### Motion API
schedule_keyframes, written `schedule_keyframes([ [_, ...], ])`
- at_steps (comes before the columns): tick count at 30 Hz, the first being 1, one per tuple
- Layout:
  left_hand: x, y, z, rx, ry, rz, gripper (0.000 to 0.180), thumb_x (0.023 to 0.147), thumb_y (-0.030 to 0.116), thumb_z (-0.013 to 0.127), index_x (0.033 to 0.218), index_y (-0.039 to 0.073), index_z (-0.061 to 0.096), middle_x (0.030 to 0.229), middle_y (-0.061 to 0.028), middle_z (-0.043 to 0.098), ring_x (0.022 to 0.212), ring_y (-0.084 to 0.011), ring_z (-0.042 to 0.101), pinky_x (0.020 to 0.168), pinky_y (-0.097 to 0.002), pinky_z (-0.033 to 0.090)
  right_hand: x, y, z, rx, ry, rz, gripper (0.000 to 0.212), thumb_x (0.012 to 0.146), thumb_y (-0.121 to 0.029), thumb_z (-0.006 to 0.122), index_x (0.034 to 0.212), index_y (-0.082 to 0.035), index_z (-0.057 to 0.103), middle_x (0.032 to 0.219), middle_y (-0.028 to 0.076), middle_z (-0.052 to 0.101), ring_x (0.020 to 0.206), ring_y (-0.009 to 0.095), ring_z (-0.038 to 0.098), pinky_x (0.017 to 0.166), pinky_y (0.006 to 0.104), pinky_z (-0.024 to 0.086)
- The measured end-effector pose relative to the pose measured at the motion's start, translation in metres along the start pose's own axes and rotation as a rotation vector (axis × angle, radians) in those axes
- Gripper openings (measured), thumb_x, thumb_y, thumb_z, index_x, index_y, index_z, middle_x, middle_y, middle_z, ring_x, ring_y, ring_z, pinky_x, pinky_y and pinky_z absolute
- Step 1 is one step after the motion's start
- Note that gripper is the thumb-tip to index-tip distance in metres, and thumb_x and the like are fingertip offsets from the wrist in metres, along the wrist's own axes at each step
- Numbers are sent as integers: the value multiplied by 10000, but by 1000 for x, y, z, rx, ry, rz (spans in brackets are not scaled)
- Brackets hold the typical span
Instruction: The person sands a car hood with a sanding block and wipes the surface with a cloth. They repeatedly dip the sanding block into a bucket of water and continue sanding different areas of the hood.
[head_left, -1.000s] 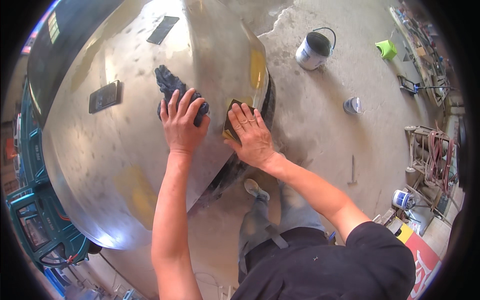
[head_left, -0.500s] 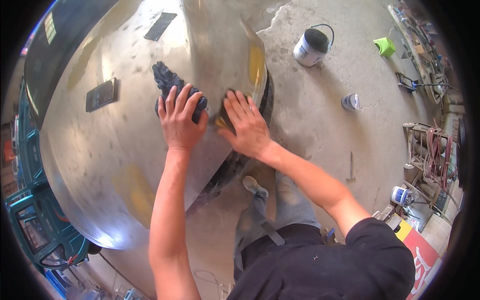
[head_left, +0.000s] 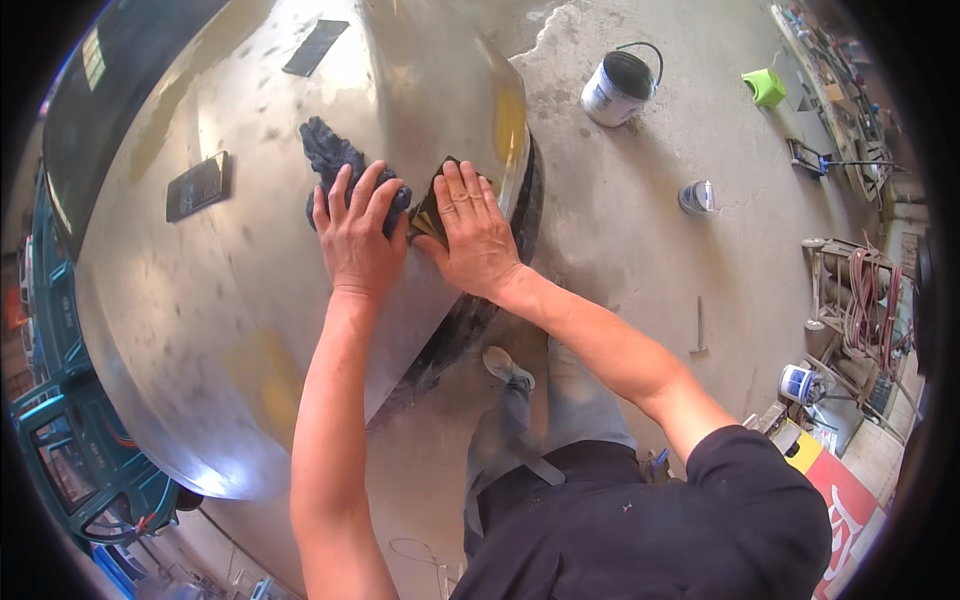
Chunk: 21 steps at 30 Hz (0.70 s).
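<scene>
My left hand (head_left: 357, 235) rests on a crumpled dark blue rag (head_left: 335, 150), its fingers bent over the cloth. Beneath both hands lies a large curved car body panel (head_left: 180, 300), bare and dull with yellowish patches. My right hand (head_left: 472, 225) lies nearly flat, fingers together, over a folded piece of sandpaper (head_left: 427, 215) pressed on the panel near its right edge. The paper's dark and tan sides stick out by the thumb and fingertips; the rest is hidden under the palm. The hands are close together, thumbs almost touching.
A black phone (head_left: 198, 187) and a dark flat sheet (head_left: 316, 48) lie on the panel. On the concrete floor stand a white bucket (head_left: 606, 95), a small can (head_left: 692, 197) and a hammer-like tool (head_left: 700, 328). A hose cart (head_left: 850, 300) stands at right, teal vehicle parts (head_left: 80, 440) at left.
My right hand has slid slightly up and left along the panel with the sandpaper, which now shows more. My left hand stays on the rag. The whole view has shifted a little left.
</scene>
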<state>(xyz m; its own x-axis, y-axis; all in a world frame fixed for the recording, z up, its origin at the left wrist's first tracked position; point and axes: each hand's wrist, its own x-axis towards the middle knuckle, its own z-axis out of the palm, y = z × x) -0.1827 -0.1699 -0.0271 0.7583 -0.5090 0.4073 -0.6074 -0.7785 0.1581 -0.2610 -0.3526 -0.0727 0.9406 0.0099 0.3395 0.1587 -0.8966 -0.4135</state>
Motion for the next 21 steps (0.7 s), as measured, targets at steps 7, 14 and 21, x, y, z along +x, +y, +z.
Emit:
schedule_keyframes([
  [7,0,1,0,-3,5,-15,437,918,265,809,1351,270,751,1604,37,657,1560,-326,524,1338,-647,313,-19,-5,-13,54,-58,23,911,1002,-441,811,1657,103,486,1784,315,412,1694,485,333,1389,588,270],
  [14,-1,-3,-2,-3,16,-25,462,905,238,820,1361,268,758,1594,25,667,1551,-326,536,1330,-648,325,-35,-1,-17,40,-54,8,895,1013,-466,787,1651,92,500,1779,281,435,1694,449,349,1390,573,270],
  [21,-2,-5,-2,12,42,-9,457,908,270,820,1361,249,767,1584,18,677,1542,-328,548,1335,-639,324,-27,-2,-15,49,-57,5,907,1027,-466,780,1681,82,472,1807,279,397,1702,453,336,1400,570,256],
])
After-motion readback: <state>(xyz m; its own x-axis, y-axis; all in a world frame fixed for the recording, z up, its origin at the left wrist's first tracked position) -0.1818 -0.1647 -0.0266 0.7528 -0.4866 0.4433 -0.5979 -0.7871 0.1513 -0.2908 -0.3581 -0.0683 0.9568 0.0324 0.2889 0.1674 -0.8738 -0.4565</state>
